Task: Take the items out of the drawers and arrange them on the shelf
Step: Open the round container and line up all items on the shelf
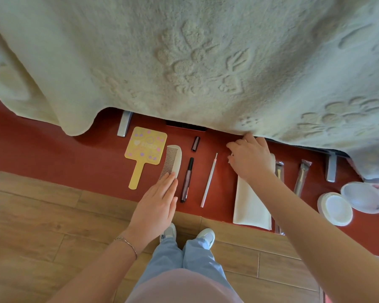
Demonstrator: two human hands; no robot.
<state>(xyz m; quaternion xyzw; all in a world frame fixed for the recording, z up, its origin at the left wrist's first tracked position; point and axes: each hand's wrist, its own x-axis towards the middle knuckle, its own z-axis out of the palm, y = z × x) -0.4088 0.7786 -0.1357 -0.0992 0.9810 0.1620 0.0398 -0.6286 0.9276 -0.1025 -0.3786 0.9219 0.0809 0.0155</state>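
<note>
Comb (172, 159) lies on the red shelf (53, 149), long axis running approx 1-to-7 o'clock, just right of the yellow hand mirror (145, 149); left hand (155, 204) is flat, fingers straight and together, fingertips resting on comb's near end, gripping nothing; so comb sits at 12 o'clock from that hand, and left is clearly the nearer one. Right hand (249, 158) is further over at approx 2 o'clock, fingers curled at the edge of the cream blanket (184, 62) above a folded white cloth (252, 206); can't tell if it pinches the fabric. Black pen-like tube (186, 180) lies parallel just right of comb; any nudge prob. should follow comb's axis.
</note>
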